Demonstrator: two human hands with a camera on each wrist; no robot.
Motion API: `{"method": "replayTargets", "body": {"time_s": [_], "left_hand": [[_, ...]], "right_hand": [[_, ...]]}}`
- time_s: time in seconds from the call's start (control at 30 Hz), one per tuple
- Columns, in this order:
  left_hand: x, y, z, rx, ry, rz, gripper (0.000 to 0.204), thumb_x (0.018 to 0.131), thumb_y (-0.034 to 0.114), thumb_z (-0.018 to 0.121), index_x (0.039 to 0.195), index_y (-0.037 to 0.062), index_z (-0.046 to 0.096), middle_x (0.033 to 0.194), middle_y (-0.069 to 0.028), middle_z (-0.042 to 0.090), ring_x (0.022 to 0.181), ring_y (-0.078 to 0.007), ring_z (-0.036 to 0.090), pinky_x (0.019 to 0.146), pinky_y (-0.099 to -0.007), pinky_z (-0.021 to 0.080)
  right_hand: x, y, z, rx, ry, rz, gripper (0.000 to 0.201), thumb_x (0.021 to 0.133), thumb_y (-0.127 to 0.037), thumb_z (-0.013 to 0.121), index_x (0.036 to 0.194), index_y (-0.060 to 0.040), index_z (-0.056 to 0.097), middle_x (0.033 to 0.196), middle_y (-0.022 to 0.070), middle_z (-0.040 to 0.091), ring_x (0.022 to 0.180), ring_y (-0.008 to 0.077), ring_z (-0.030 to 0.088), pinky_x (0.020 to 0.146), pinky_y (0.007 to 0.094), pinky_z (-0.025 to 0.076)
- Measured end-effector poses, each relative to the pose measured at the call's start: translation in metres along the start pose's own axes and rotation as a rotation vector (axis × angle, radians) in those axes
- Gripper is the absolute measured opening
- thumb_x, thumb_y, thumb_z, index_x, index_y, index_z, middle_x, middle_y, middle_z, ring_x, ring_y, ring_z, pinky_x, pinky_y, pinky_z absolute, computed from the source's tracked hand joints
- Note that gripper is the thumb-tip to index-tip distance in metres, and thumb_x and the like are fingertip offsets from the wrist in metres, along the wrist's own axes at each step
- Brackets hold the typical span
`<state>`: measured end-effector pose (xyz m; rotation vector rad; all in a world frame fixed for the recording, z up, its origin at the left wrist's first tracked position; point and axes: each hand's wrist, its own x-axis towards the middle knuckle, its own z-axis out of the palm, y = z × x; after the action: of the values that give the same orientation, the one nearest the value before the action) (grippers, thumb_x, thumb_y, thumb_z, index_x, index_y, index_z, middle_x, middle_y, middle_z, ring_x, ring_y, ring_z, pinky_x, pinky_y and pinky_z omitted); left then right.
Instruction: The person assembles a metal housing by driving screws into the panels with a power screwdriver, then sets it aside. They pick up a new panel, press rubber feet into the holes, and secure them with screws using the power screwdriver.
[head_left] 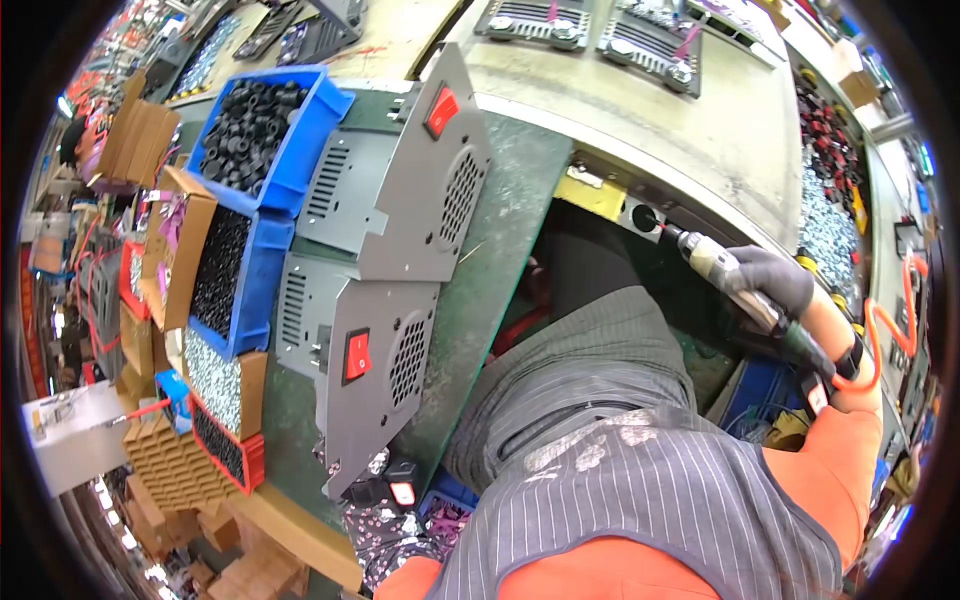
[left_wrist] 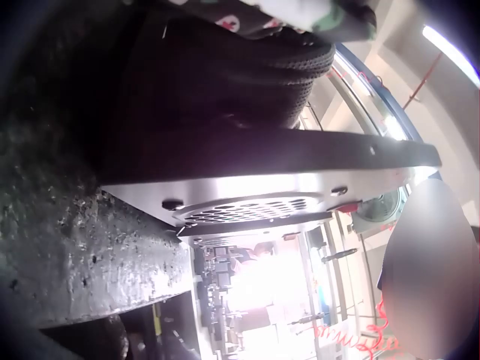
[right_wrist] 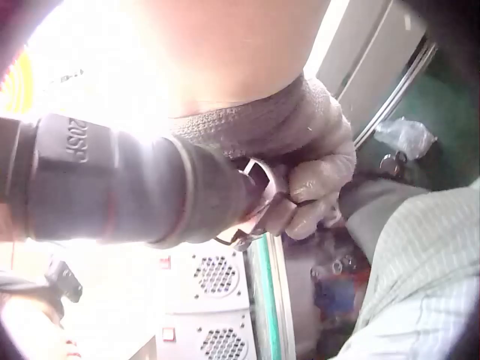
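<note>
My gloved right hand (head_left: 775, 278) curls round a powered screwdriver (head_left: 715, 266), whose tip is at a round black part on the bench edge. In the right wrist view the glove's fingers (right_wrist: 319, 180) wrap the tool beyond its dark body (right_wrist: 97, 184). Two grey metal panels, the upper (head_left: 425, 190) and the lower (head_left: 385, 410), stand on the green surface, each with a red switch and a round vent. Beside the lower panel's bottom end is my left forearm; the panel hides the fingers. A dark glove (left_wrist: 255, 82) shows behind a panel (left_wrist: 262, 184) in the left wrist view.
Blue bins (head_left: 270, 270) of black parts, an open carton (head_left: 215, 380) of small metal pieces and a red bin (head_left: 225, 445) line the left side. Slatted metal units (head_left: 650, 50) lie on the far bench. An orange coiled hose (head_left: 875, 340) hangs near my right arm.
</note>
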<state>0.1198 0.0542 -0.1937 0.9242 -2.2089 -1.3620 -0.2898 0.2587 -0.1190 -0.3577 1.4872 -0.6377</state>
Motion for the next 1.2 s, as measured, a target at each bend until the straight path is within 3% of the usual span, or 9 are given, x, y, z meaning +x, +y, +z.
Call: {"method": "replayTargets", "body": {"time_s": [0.23,0.3,0.63,0.7,0.83,0.9,1.03,1.1,1.2], "left_hand": [[-0.004,0.009,-0.054,0.041,0.195,-0.061,0.040,0.085,0.000,0.054,0.125,-0.0047,0.050,0.115,-0.0071,0.059,0.095,-0.0202,0.061,0.080,-0.0301,0.052],[-0.003,0.036,-0.086,-0.821,0.380,-0.450,0.038,0.090,0.001,0.048,0.128,-0.0021,0.048,0.112,-0.0092,0.058,0.093,-0.0180,0.061,0.082,-0.0283,0.053],[0.009,-0.021,-0.230,-0.356,0.765,-0.178,0.034,0.096,0.010,0.044,0.127,-0.0022,0.047,0.107,-0.0143,0.059,0.094,-0.0205,0.062,0.079,-0.0310,0.055],[0.025,-0.026,-0.228,0.580,0.635,-0.095,0.046,0.096,0.030,0.047,0.129,-0.0026,0.045,0.115,-0.0205,0.058,0.100,-0.0293,0.061,0.085,-0.0393,0.050],[0.043,-0.026,-0.184,0.907,0.487,-0.367,0.077,0.088,0.057,0.046,0.137,-0.0003,0.033,0.132,-0.0252,0.045,0.124,-0.0378,0.042,0.106,-0.0460,0.028],[0.036,-0.020,-0.158,1.275,0.487,-0.301,0.080,0.086,0.056,0.047,0.139,-0.0005,0.028,0.137,-0.0257,0.039,0.132,-0.0370,0.031,0.108,-0.0522,0.020],[-0.003,-0.020,-0.121,1.286,0.586,-0.090,0.077,0.087,0.051,0.050,0.139,-0.0019,0.029,0.138,-0.0230,0.038,0.131,-0.0395,0.031,0.108,-0.0538,0.020],[-0.031,-0.011,-0.104,1.276,0.443,-0.070,0.076,0.085,0.046,0.053,0.138,-0.0040,0.030,0.140,-0.0212,0.037,0.132,-0.0376,0.033,0.110,-0.0480,0.021],[-0.064,0.027,-0.064,0.345,0.177,-0.034,0.071,0.083,0.034,0.063,0.136,-0.0022,0.034,0.133,-0.0217,0.044,0.124,-0.0357,0.044,0.104,-0.0402,0.035]], "right_hand": [[0.058,0.007,-0.017,0.191,0.000,0.017,0.034,0.080,-0.033,0.064,0.093,-0.0028,0.057,0.067,0.0094,0.060,0.046,0.0160,0.056,0.040,0.0267,0.046],[0.060,-0.008,-0.004,0.224,0.014,-0.033,0.036,0.081,-0.036,0.062,0.094,-0.0033,0.057,0.067,0.0090,0.060,0.045,0.0156,0.056,0.038,0.0257,0.045],[0.098,0.047,0.002,0.657,0.392,-0.164,0.043,0.085,-0.054,0.053,0.096,-0.0126,0.059,0.056,-0.0018,0.053,0.039,0.0094,0.049,0.035,0.0215,0.037],[0.098,0.061,0.021,0.620,0.272,-0.031,0.036,0.088,-0.043,0.051,0.098,-0.0091,0.060,0.055,-0.0033,0.053,0.039,0.0095,0.047,0.035,0.0227,0.037],[0.085,0.042,0.082,0.175,0.068,-0.204,0.031,0.090,-0.027,0.049,0.107,-0.0023,0.057,0.063,0.0019,0.055,0.048,0.0125,0.053,0.044,0.0229,0.041],[0.085,0.020,0.105,0.078,0.073,-0.335,0.029,0.090,-0.025,0.050,0.108,-0.0024,0.056,0.065,0.0025,0.055,0.049,0.0117,0.053,0.045,0.0222,0.041],[0.116,-0.022,0.118,-0.092,0.232,-0.860,0.032,0.091,-0.024,0.050,0.114,-0.0013,0.052,0.072,-0.0005,0.050,0.061,0.0065,0.044,0.055,0.0192,0.036],[0.128,-0.053,0.123,-0.069,0.433,-0.963,0.041,0.090,-0.022,0.049,0.124,-0.0002,0.048,0.103,0.0096,0.057,0.097,0.0175,0.055,0.087,0.0293,0.043],[0.166,-0.091,0.122,0.052,0.379,-1.148,0.056,0.091,-0.026,0.047,0.139,-0.0017,0.033,0.127,0.0155,0.048,0.122,0.0229,0.042,0.103,0.0341,0.033]]}}
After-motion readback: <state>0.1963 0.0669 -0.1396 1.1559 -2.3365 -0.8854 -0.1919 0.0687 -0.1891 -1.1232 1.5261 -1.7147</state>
